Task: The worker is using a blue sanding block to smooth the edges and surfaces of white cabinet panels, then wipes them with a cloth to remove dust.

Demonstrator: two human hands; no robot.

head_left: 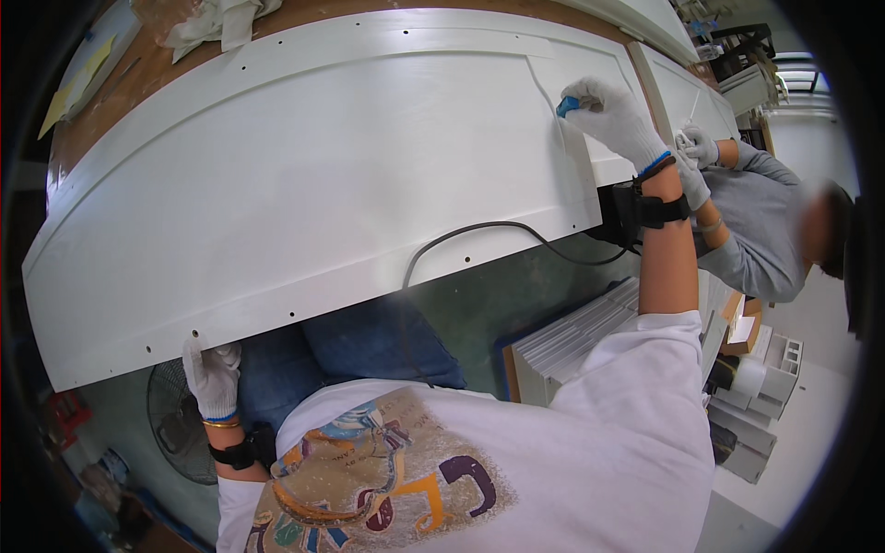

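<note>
A long white panel (304, 175) with a raised border and small dark holes along its edges lies across the table. My right hand (616, 115), in a white glove, is held over the panel's right end. Its fingers and thumb pinch a small blue piece (568, 106), whose exact kind I cannot make out. At the near left edge of the panel is my gloved left hand (214, 376), its fingers curled at the rim and partly hidden there. A dark cable (489, 225) loops over the panel's near edge toward my right wrist.
At the right, another person (751, 207) in grey works with white gloves over a second white panel (678, 83). White cloths (221, 23) lie on the brown tabletop (318, 13) beyond. Below are a floor fan (175, 424) and a stack of white boards (576, 336).
</note>
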